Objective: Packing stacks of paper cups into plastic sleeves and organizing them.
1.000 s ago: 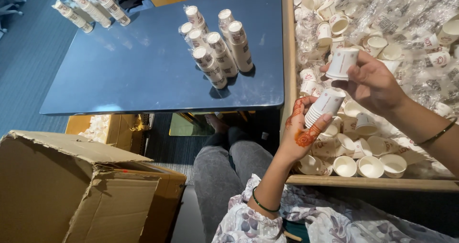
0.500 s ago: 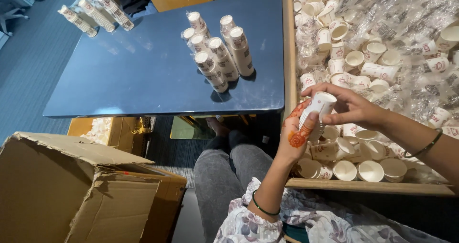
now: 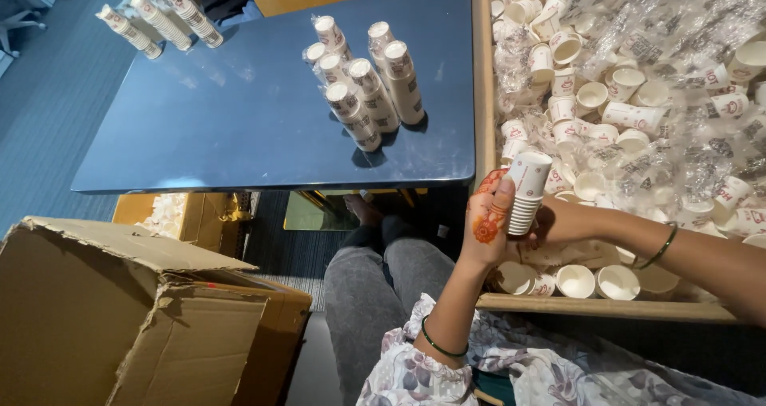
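Behind cup stack [image 3: 524, 194], right hand [image 3: 550, 222]

The stack of paper cups [image 3: 524, 194] sits at centre, held between the left hand [image 3: 488, 229] at its nine o'clock and the right hand [image 3: 558, 224] at its four o'clock. The wooden tray [image 3: 482, 95] of loose cups lies from one to three o'clock. The table [image 3: 239, 118] lies at ten o'clock, bearing wrapped cup stacks [image 3: 363, 83]. A cardboard box [image 3: 120, 318] sits at eight o'clock.
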